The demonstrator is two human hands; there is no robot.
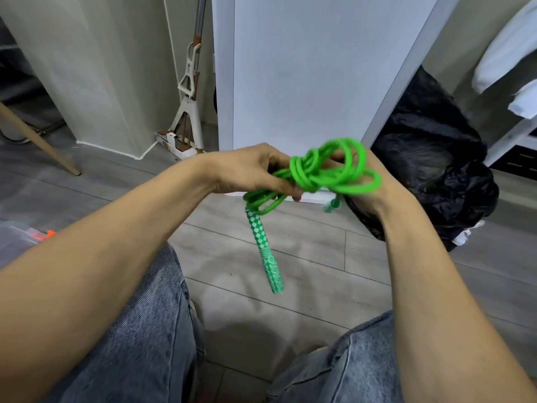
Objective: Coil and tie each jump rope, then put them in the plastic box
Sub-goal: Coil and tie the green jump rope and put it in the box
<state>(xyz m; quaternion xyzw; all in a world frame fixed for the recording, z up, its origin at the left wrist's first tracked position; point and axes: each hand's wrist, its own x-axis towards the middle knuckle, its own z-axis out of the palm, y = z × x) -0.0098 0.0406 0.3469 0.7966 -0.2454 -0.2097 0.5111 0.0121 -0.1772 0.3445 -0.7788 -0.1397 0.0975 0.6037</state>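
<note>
A bright green jump rope [325, 170] is bunched in several loops between both hands, above the floor and in front of my knees. My left hand [250, 170] grips the left side of the bundle. My right hand [369, 187] holds the right side, mostly hidden behind the loops. One green handle with a white checker pattern [264, 251] hangs down from the bundle, tilted to the right. A second handle end [334, 205] shows just under the right side of the loops. The clear plastic box [17, 237], with something orange in it, shows at the left edge.
A white cabinet panel [305, 68] stands straight ahead. A black plastic bag [436, 170] lies to its right on the grey wood floor [290, 257]. A mop [189, 97] leans at the back left, and a wooden leg [37, 138] slants at far left.
</note>
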